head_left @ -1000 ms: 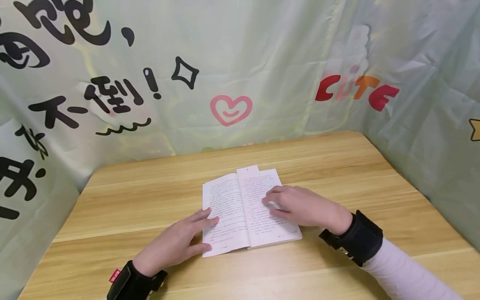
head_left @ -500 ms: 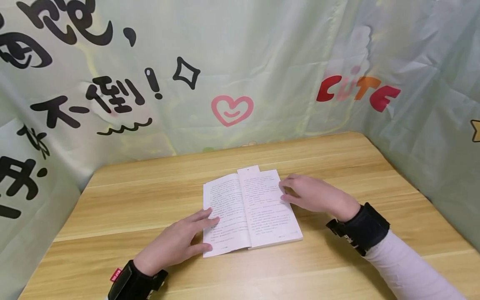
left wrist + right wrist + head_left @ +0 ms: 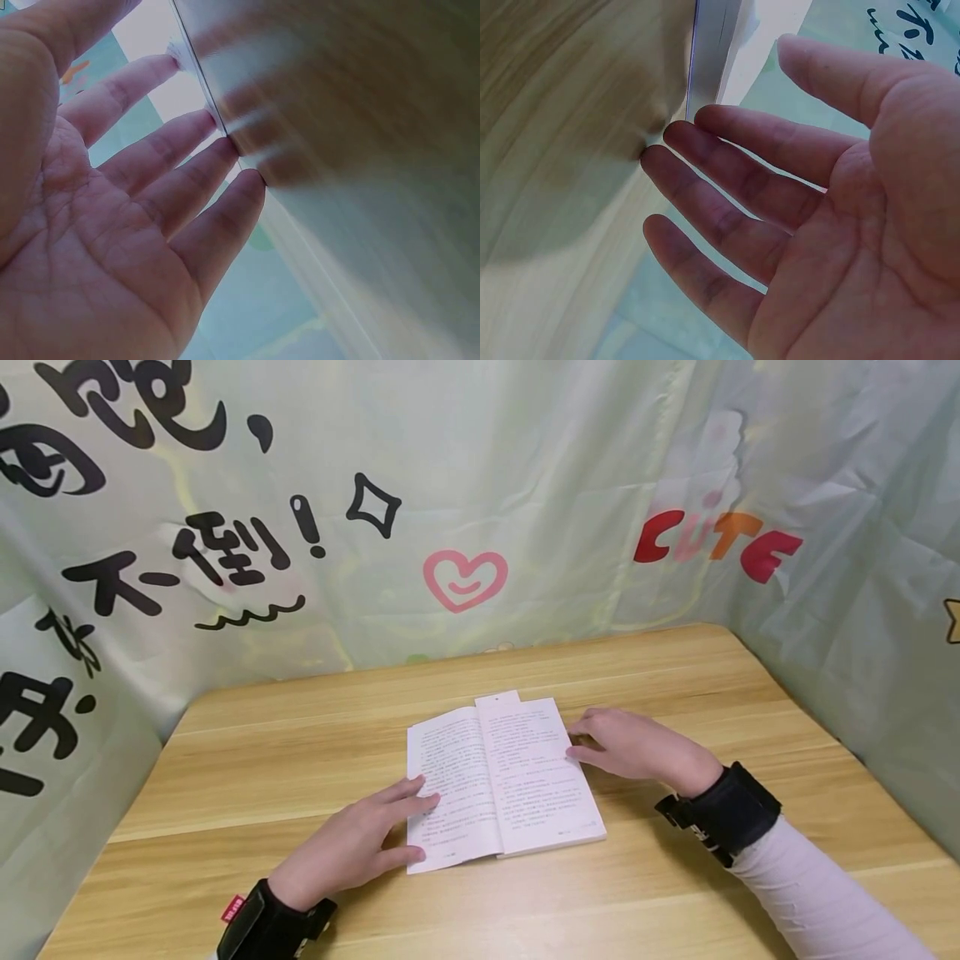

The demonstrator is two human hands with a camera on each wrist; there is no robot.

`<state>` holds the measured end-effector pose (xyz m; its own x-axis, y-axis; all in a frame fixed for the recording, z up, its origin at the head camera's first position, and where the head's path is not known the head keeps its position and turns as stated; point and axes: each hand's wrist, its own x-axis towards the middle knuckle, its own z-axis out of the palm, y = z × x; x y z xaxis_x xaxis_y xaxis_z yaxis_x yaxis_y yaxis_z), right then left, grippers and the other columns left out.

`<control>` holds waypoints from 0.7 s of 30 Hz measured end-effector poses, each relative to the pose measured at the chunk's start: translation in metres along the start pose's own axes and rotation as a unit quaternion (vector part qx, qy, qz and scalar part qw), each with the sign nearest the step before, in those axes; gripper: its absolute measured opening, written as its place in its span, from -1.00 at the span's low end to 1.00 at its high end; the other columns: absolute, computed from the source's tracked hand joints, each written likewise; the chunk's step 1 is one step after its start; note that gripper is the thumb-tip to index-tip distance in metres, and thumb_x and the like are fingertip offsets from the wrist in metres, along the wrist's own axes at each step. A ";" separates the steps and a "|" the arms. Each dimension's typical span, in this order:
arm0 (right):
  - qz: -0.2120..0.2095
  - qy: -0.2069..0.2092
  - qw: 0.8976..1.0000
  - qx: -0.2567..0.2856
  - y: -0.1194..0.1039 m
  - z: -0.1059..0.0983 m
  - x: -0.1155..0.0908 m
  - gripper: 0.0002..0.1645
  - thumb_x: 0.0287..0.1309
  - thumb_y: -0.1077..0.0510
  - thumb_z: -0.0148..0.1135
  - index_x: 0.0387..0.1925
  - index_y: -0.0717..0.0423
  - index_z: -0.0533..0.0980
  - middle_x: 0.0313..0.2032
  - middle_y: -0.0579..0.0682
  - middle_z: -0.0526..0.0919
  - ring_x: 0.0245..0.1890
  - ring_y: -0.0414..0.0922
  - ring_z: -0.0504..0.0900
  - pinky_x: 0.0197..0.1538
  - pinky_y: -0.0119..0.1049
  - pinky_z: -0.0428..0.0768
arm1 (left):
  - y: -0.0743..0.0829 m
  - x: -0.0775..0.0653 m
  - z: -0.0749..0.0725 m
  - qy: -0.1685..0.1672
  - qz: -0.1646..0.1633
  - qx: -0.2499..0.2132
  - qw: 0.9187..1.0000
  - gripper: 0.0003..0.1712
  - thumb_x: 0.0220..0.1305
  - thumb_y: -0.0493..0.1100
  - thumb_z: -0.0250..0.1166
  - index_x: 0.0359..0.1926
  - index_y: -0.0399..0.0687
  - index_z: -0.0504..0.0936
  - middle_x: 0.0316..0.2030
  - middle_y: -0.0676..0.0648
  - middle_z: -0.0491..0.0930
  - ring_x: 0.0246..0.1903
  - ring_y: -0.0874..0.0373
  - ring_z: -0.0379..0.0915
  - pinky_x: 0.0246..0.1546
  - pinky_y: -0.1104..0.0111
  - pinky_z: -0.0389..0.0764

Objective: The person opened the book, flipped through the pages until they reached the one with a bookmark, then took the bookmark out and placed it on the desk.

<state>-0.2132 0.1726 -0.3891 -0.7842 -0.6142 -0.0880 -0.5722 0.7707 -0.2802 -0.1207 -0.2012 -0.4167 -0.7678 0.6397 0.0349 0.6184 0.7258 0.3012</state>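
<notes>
Now the open book (image 3: 501,781) is seen lying flat mid-table (image 3: 675,893), its left page pressed by the straight fingers of the left hand (image 3: 352,847), its right edge touched by the relaxed right hand (image 3: 633,745).

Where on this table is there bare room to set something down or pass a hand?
Bare wood runs between the open book and the printed curtain behind, left of the left hand, and beyond the right hand toward the table corner. It is crowded only at the middle, where both hands flank the book.
</notes>
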 end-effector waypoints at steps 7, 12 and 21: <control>0.002 -0.004 1.000 0.009 0.000 0.000 0.000 -0.54 0.34 -0.01 0.14 0.13 0.16 0.56 -0.11 0.04 0.58 -0.24 -0.14 0.51 -0.25 -0.26 0.43 | 0.000 0.000 0.000 -0.002 0.000 0.001 1.000 -0.24 0.14 0.10 0.38 0.34 -0.02 0.44 0.35 -0.14 0.25 0.29 0.01 0.20 0.11 0.17 0.42; 0.012 -0.007 1.000 0.019 -0.001 -0.001 0.000 -0.54 0.35 -0.02 0.13 0.13 0.17 0.56 -0.03 0.07 0.57 -0.08 -0.05 0.55 -0.12 -0.19 0.51 | 0.000 0.001 0.000 -0.003 -0.003 0.002 1.000 -0.24 0.14 0.10 0.38 0.34 -0.02 0.44 0.36 -0.13 0.24 0.29 0.01 0.19 0.11 0.17 0.42; 0.024 -0.006 1.000 0.016 -0.003 -0.006 -0.002 -0.55 0.34 -0.04 0.14 0.10 0.15 0.57 0.00 0.09 0.57 -0.03 -0.01 0.55 -0.09 -0.14 0.53 | -0.001 0.000 0.001 -0.002 -0.003 0.005 1.000 -0.25 0.15 0.11 0.37 0.33 -0.01 0.45 0.37 -0.10 0.22 0.30 0.03 0.18 0.11 0.18 0.42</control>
<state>-0.2114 0.1719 -0.3826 -0.8074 -0.5789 -0.1142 -0.5258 0.7937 -0.3060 -0.1214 -0.2015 -0.4179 -0.7706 0.6367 0.0292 0.6159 0.7321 0.2911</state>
